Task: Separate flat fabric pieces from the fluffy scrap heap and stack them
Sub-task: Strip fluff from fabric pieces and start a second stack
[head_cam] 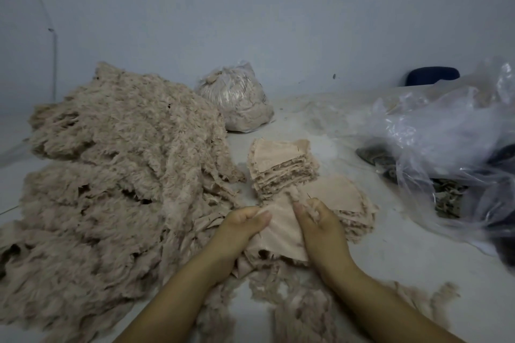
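Both hands hold one flat beige fabric piece (281, 228) low in the middle of the view, just in front of the person. The left hand (242, 224) pinches its upper left edge, thumb curled over the cloth, and the right hand (320, 220) grips its upper right edge with the fingers (302, 210) curled around a tuft of fluff there. The piece hangs between them with its long axis running roughly away from the person, its lower end trailing into loose fluffy scraps (292, 295) on the table (404, 256). The relation that matters is where the stacks lie: the low spread stack (345, 200) sits directly beyond and touching the right hand, while the taller stack of flat pieces (281, 167) stands just beyond the fingers, slightly left of it. The right hand is the nearer to both, so laying the piece down looks like a short forward move. The big fluffy scrap heap (117, 175) lies to the left, just beside the left hand. Clinging fluff may need pulling off first.
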{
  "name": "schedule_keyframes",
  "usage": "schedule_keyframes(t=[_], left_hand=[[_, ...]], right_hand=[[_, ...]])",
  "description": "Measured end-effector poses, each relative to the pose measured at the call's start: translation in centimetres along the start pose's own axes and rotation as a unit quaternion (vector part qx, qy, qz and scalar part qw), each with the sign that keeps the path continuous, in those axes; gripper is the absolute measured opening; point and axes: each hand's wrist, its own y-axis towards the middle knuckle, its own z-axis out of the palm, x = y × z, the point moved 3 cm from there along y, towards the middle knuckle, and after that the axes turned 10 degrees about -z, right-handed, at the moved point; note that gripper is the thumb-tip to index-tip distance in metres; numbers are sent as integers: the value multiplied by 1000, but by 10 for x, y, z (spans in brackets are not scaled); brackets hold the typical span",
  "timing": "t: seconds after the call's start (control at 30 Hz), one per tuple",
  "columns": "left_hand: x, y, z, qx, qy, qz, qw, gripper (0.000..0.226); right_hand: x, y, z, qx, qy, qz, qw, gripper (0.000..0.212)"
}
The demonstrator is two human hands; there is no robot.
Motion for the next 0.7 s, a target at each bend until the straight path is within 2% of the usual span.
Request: schedule_keyframes(t=[0.1, 0.17, 0.23, 0.3, 0.33, 0.37, 0.4, 0.47, 0.5, 0.53, 0.63, 0.7], left_hand=[[5, 5, 7, -50, -169, -53, 983, 26], [8, 6, 11, -104, -195, -66, 973, 27], [7, 6, 11, -146, -196, -47, 968, 26], [0, 5, 2, -169, -244, -27, 955, 24], [-4, 5, -6, -174, -268, -19, 947, 24], [-7, 4, -13, -174, -278, -12, 945, 23], [-8, 4, -19, -165, -267, -12, 949, 22], [-4, 2, -21, -130, -223, -26, 966, 18], [-2, 2, -18, -110, -204, -29, 972, 17], [0, 3, -15, -89, -185, -29, 978, 16], [0, 2, -5, -23, -153, -28, 988, 23], [0, 2, -1, 21, -173, -36, 984, 27]], right_hand=[[-2, -7, 10, 42, -46, -30, 998, 22], [-3, -9, 14, 64, -66, -48, 995, 27], [-2, -5, 10, 36, -41, -43, 998, 28], [0, 2, -1, -16, -27, -26, 999, 33], [1, 5, -9, -21, -36, -11, 999, 35], [0, 7, -14, 10, -43, 13, 999, 37], [-1, 7, -17, 82, -44, 51, 994, 39], [-2, -1, -17, 255, -30, 138, 957, 43], [0, -4, -16, 302, -17, 166, 939, 50], [2, -5, -14, 309, 4, 184, 933, 61], [-2, -2, -2, 240, 94, 242, 935, 91], [-4, -6, 9, 230, 129, 251, 931, 85]])
